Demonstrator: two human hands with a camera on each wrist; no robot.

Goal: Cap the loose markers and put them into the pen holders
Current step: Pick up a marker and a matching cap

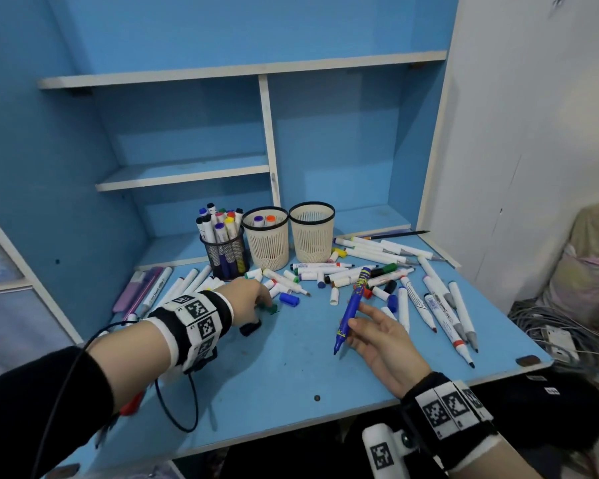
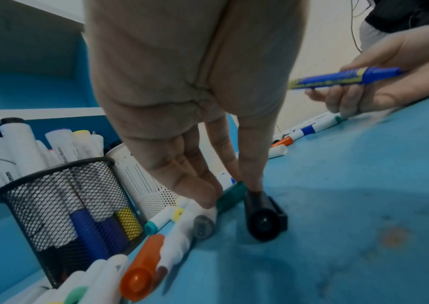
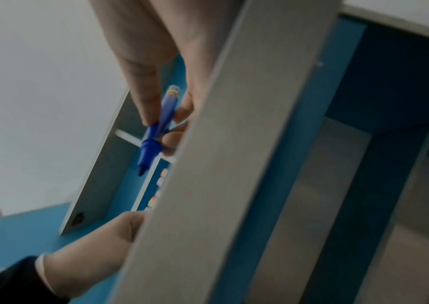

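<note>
Right hand (image 1: 381,335) pinches a slim uncapped blue marker (image 1: 351,307); left hand's (image 1: 246,300) straight fingertips touch a ribbed green cap (image 2: 231,196).

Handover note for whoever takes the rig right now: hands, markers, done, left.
Right hand holds an uncapped blue marker above the desk.
Left hand reaches down to a green cap beside a black cap; grip unclear.
Done: black mesh holder is full, middle beige holder has two markers.
Left: right beige holder looks empty; many loose markers and caps remain.
</note>
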